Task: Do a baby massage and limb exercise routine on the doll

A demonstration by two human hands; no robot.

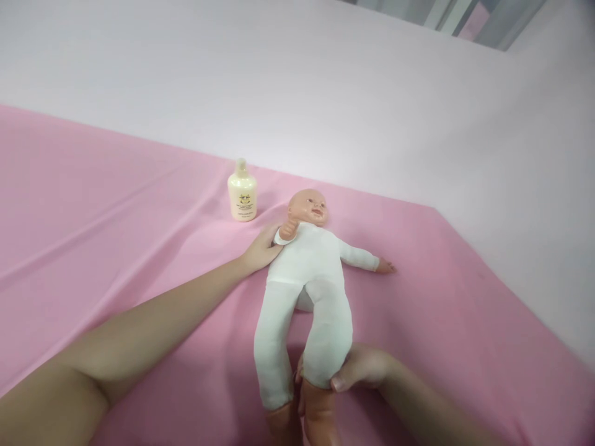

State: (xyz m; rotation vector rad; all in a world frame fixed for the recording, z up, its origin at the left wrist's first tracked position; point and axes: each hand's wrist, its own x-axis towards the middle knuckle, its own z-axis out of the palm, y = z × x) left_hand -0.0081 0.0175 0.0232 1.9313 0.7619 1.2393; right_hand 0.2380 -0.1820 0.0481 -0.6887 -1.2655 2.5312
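A baby doll (pixel 307 272) in a white bodysuit lies on its back on a pink sheet (pixel 116 235), head pointing away from me. My left hand (pixel 263 251) reaches in from the left and presses against the doll's shoulder, its fingers tucked under the bent arm. My right hand (pixel 360 368) grips the doll's lower leg near the ankle, thumb on top. The doll's other arm lies stretched out to the right. A cream lotion bottle (pixel 242 193) stands upright just left of the doll's head.
A pale wall (pixel 325 93) rises behind the sheet's far edge. The sheet's right edge runs diagonally down to the lower right. Folds cross the sheet on the left.
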